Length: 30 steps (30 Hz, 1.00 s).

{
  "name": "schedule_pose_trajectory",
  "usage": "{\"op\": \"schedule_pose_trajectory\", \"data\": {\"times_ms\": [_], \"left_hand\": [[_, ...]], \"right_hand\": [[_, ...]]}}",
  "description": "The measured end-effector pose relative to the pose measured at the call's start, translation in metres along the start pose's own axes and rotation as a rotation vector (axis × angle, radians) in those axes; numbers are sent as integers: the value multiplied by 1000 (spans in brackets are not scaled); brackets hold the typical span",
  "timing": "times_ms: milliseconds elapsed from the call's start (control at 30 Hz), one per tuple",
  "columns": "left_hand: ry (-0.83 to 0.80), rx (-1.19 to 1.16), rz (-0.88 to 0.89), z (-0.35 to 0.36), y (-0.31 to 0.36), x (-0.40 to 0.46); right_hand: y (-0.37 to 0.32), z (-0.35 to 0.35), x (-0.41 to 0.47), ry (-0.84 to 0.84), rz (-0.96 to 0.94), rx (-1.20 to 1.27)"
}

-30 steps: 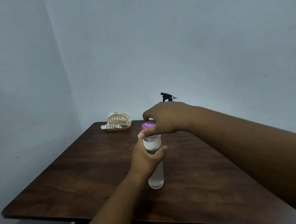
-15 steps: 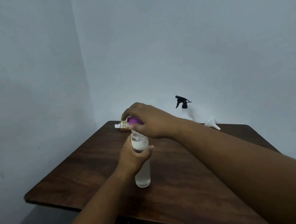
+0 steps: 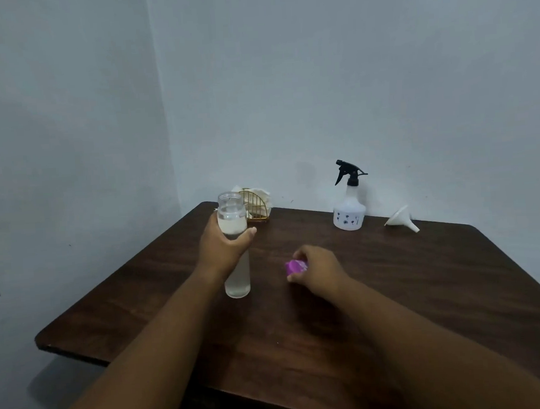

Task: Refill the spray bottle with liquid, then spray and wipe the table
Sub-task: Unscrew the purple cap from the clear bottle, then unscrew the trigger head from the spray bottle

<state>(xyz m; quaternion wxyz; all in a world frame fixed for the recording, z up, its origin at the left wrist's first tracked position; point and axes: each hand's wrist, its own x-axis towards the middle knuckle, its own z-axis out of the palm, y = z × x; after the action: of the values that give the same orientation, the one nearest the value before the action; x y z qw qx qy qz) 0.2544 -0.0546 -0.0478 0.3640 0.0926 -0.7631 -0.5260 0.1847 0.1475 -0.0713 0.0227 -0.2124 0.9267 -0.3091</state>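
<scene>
Right now the left hand wraps its fingers and thumb around the upper part of the clear water bottle, which stands upright on the dark wooden table, its long axis vertical and its mouth uncapped and open to the air. Just to the bottle's right, the right hand hovers low over the tabletop with its fingers curled around the purple cap; whether the cap already touches the wood cannot be told. What the coming move turns on, as I judge it, is where the spray bottle lies from these hands: it stands upright near the far edge against the wall, beyond and to the right of the right hand, well apart from the water bottle, with its black trigger head still on top. So the right hand is the nearer one, and once it sets the cap down it has the shorter reach forward and right to the sprayer. Further right still, close beside the sprayer, the white funnel lies tipped on its side, its spout pointing right and toward the viewer. At the back left corner, behind the water bottle, a gold wire holder keeps white napkins, likely for the wiping later.
</scene>
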Motion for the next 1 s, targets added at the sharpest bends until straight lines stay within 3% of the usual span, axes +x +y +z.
{"op": "schedule_pose_trajectory", "data": {"times_ms": [267, 433, 567, 633, 700, 733, 800, 900, 1000], "left_hand": [[6, -2, -37, 10, -15, 36], [-24, -89, -58, 7, -14, 32], [-33, -126, -44, 5, -17, 29], [168, 62, 199, 6, -15, 23], [372, 298, 659, 15, -3, 13], [379, 330, 838, 26, 7, 7], [242, 290, 977, 62, 29, -2], [-73, 325, 788, 129, 40, -1], [-363, 241, 231, 190, 20, 25]], "right_hand": [[12, 26, 11, 55, -135, 29], [16, 28, 16, 1, -116, 23], [18, 19, 24, 35, 21, 239], [23, 7, 33, 103, 117, 333], [34, -9, 49, 189, 187, 352], [41, -17, 58, 225, 214, 371], [55, -34, 78, 292, 267, 415], [73, -57, 109, 388, 314, 427], [95, -69, 141, 439, 365, 358]]}}
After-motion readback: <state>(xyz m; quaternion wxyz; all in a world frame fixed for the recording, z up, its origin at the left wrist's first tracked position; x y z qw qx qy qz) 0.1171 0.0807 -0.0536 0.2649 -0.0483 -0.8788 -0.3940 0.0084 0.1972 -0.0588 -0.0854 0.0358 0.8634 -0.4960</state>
